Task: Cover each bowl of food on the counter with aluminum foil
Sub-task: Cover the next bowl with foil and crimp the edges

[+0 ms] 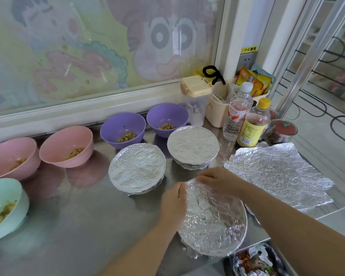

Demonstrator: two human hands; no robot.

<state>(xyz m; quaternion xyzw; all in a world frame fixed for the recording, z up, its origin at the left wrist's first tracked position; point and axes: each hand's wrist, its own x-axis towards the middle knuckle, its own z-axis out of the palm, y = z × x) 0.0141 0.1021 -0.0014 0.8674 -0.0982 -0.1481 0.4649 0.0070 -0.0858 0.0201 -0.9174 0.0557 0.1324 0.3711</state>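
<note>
Where crinkled, shiny foil stretches flat across it, the round foil-wrapped bowl point(213, 222) sits at five o'clock on the steel tabletop point(78, 226). The left hand point(173, 202) cups its nine o'clock rim and the right hand point(217, 180) its twelve o'clock rim, each grip curled onto the foil. A loose foil sheet point(283, 176) lies at two o'clock.

Bench point(84, 226): metal, brushed, semi-gloss; blurred pink reflections.
Foil on near bowl point(213, 222), 5 o'clock: bright metal, finely crinkled.
Loose foil sheet point(283, 176), 4 o'clock: same finish, edges ragged.
Pink bowl point(68, 146), 9 o'clock: smooth, matt, probably plastic.
Water bottle point(237, 112), 2 o'clock: clear glossy plastic.
Cream basket point(217, 114), 2 o'clock: matt plastic.
</note>
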